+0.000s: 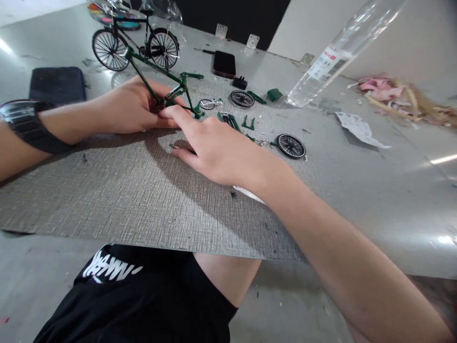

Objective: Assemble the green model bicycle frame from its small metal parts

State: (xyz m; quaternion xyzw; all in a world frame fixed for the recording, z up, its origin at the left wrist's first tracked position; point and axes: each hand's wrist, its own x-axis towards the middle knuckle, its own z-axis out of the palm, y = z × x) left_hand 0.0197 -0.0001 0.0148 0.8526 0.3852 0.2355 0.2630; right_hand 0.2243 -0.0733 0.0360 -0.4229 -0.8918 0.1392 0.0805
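My left hand (130, 107), with a dark watch on the wrist, is closed on a green model bicycle frame (157, 66) and holds it up above the grey textured mat (117, 190). The index finger of my right hand (217, 147) reaches the lower part of that frame. A thin dark tool (183, 147) is between the thumb and fingers of my right hand; most of it is hidden. Beyond my right hand lie a small spoked wheel (242, 98), a second wheel (291, 146), a green fork-like piece (248, 123) and several small green and silver parts.
A finished black model bicycle (135, 43) stands at the back left, near a dark flat case (57, 85). Further right are a black box (224, 64), a tilted clear bottle (332, 62), a paper scrap (359, 128) and pink cloth (382, 89).
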